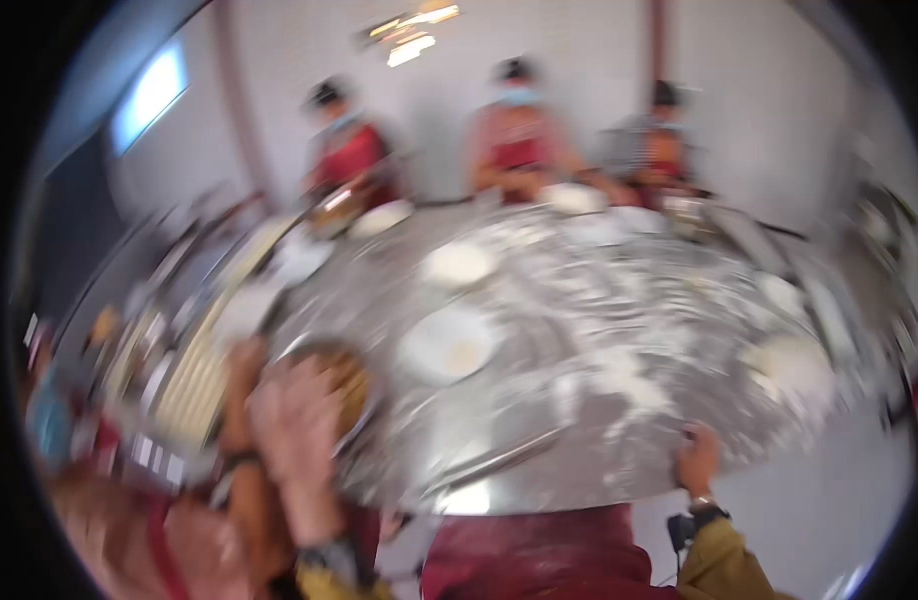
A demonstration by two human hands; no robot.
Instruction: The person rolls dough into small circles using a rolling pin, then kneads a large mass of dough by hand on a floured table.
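My left hand (294,415), blurred by motion, is raised at the left with its fingers stretched out and nothing visible in it. It partly covers a metal bowl (367,415) of brown, crumbly filling (347,385). My right hand (697,462) is at the table's near edge on the right; its fingers are too smeared to read. Up the table from it lies a large pale mound of dough or flour (791,372). A white plate or shallow bowl (449,345) with a pale patch stands mid-table.
The metal table (519,450) is streaked with flour. A long thin tool (499,458) lies near its front edge. At the left are a co-worker's arm (241,420) and a tray of pale rolls (191,390). Across the table are several people and a white mound (459,265).
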